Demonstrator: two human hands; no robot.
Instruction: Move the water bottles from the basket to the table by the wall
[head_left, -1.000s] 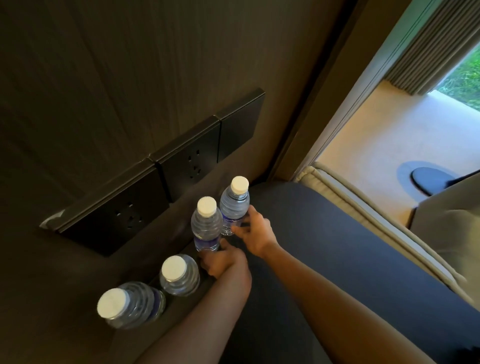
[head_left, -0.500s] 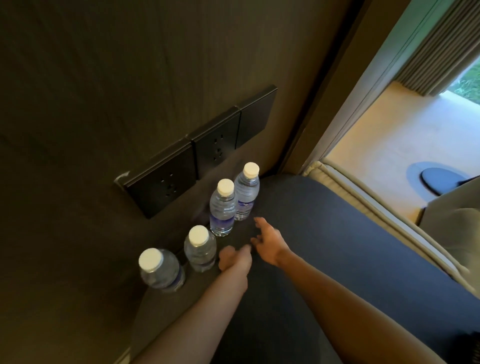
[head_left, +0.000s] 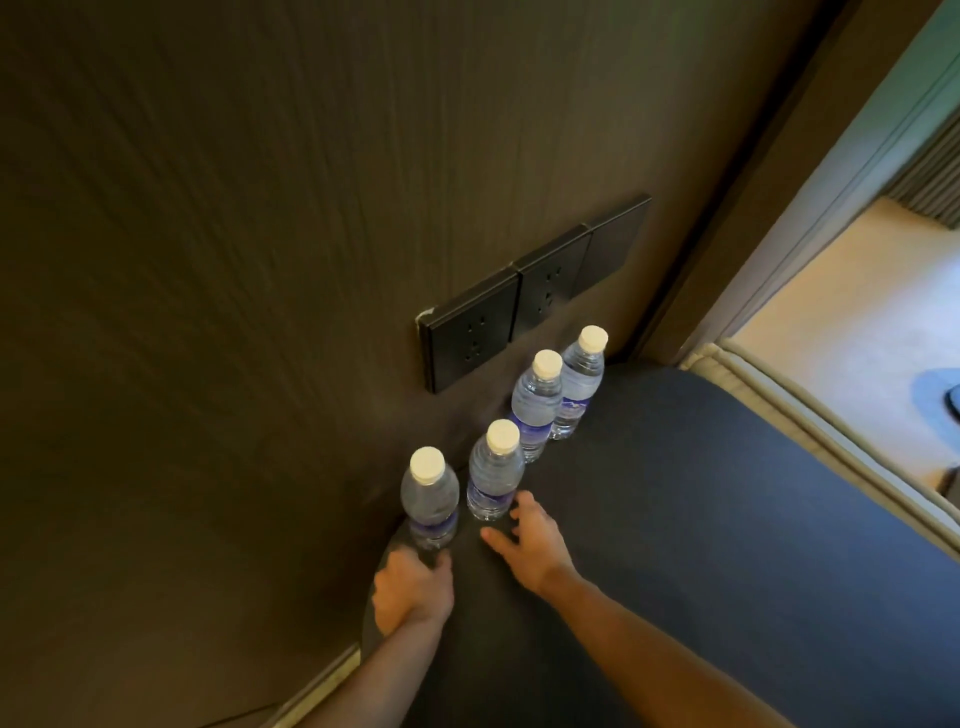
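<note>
Several clear water bottles with white caps and blue labels stand upright in a row along the wall on the dark round table (head_left: 701, 519). The nearest bottle (head_left: 430, 493) has my left hand (head_left: 413, 592) wrapped around its base. A second bottle (head_left: 494, 470) stands just past it, with the spread fingers of my right hand (head_left: 530, 545) right beside its base, not gripping it. Two more bottles (head_left: 537, 402) (head_left: 583, 379) stand farther back, close together. No basket is in view.
A dark wood-grain wall (head_left: 260, 260) rises right behind the bottles, carrying a black socket panel (head_left: 524, 296). A padded beige edge (head_left: 810, 415) runs along the table's right side, with a pale floor (head_left: 857, 322) beyond.
Both hands pulled back from the two far bottles toward me. My left hand has closed around the nearest bottle's base, and my right hand now lies by the second bottle.
</note>
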